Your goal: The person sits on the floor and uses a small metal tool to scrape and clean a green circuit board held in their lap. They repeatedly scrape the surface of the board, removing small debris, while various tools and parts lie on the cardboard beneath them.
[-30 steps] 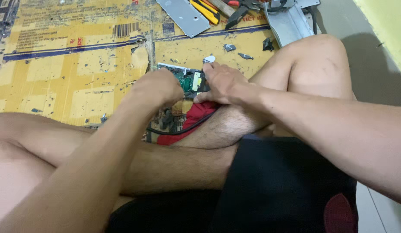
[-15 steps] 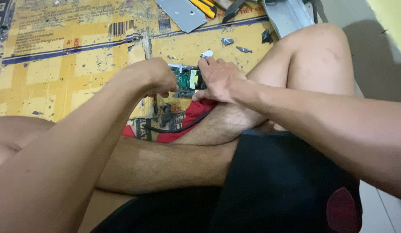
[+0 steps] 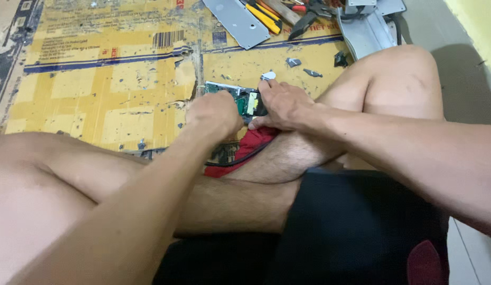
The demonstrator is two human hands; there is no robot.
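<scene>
Green board [image 3: 244,100] lay on yellow cardboard [image 3: 97,89] by crossed legs, over red cloth [image 3: 245,150]. Gripped by left hand [image 3: 212,115], fist closed; pressed by right hand [image 3: 282,104], fingers curled. Pliers [image 3: 303,16] well beyond.

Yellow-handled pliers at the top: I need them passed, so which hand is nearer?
Right. The right hand rests on the green circuit board, below the yellow-handled pliers; the left hand lies lower and further left.
</scene>
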